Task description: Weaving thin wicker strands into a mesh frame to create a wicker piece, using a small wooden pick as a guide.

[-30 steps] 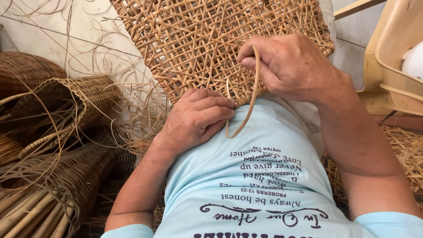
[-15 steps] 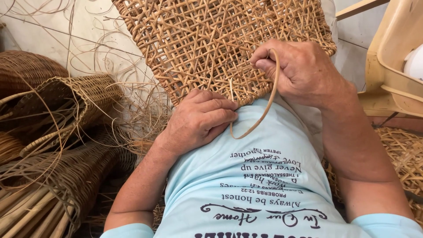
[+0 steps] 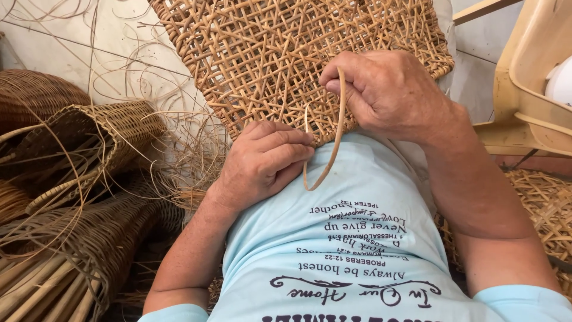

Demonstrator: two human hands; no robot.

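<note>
Fingers (image 3: 351,80) of the right hand (image 3: 390,95), just right of centre frame, pinch a thin cane strip (image 3: 333,140) near its upper end; the strip drops from the grip, curves left in a loop over the pale blue shirt (image 3: 357,250) and rises again toward the lower edge of the woven cane panel (image 3: 268,53). Left hand (image 3: 262,164), at centre, is curled shut against that lower edge, knuckles up; its fingertips are tucked under, and whether they grip the strip's other end cannot be made out. The panel, an open lattice weave, fills the upper middle of the frame and is cut off at the top, its near edge hidden behind both hands. At left, dark woven baskets (image 3: 89,137) lie on their sides, partly cut off by the frame edge; their insides are in shadow and any contents cannot be seen. Loose cane strands (image 3: 185,155) tangle between the baskets and the panel. A pale wooden chair (image 3: 524,89) is cropped at upper right, and another woven piece (image 3: 542,203) shows at the right edge.
</note>
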